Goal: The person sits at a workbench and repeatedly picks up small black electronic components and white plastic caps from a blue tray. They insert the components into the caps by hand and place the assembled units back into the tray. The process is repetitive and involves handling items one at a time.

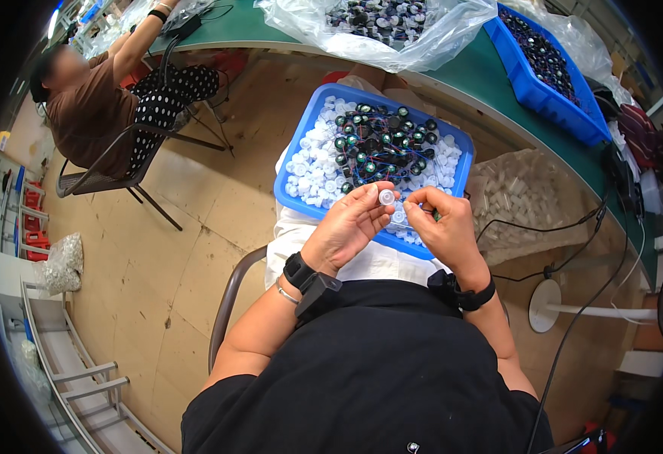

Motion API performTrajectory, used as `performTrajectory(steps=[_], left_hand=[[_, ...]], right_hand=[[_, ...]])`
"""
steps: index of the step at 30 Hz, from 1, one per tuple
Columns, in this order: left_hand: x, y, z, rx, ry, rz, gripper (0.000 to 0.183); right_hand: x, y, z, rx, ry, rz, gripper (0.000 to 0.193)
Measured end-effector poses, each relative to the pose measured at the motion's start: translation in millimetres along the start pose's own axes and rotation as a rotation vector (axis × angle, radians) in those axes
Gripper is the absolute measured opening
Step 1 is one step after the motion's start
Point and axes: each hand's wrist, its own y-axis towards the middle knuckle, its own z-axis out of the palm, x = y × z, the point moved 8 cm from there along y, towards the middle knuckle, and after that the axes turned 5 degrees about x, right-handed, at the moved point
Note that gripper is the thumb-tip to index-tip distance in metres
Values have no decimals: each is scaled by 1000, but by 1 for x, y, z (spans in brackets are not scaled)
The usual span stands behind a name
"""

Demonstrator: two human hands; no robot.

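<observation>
Between thumb and fingers, my left hand (pixel 351 228) pinches a small round translucent white plastic cap (pixel 386 197) with its ringed face up. Just to the right of it, my right hand (pixel 445 227) is closed, thumb against forefinger; a small dark part with thin wire seems to be in it, mostly hidden by the fingers. Both hands are over the near edge of a blue plastic tray (pixel 290 198) on my lap. White caps (pixel 312 178) fill the tray, and a heap of small black round parts with glassy tops and thin wires (pixel 384 144) lies on them.
A green worktable (pixel 460 85) curves across the far side, bearing a clear plastic bag (pixel 286 13) of parts and a blue bin (pixel 520 83). Right of me are a bag of white pieces (pixel 517 197), cables and a white stand (pixel 547 306). Another person (pixel 93 113) sits at far left.
</observation>
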Motion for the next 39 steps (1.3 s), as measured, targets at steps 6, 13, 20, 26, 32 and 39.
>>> performTrajectory(steps=[6, 13, 20, 26, 32, 39], left_hand=[[-1, 1, 0, -2, 32, 49, 24], [-4, 3, 3, 20, 56, 77, 24], [-5, 2, 7, 23, 99, 78, 24], [-2, 3, 9, 44, 149, 51, 24], [1, 2, 7, 35, 149, 31, 26], [-1, 2, 6, -34, 192, 77, 31]], right_hand=[[-2, -1, 1, 14, 6, 9, 7], [-6, -1, 1, 5, 18, 55, 9], [-14, -2, 2, 9, 18, 104, 9], [-11, -1, 2, -22, 40, 104, 10], [-9, -1, 3, -21, 19, 87, 9], [4, 1, 5, 14, -156, -52, 12]])
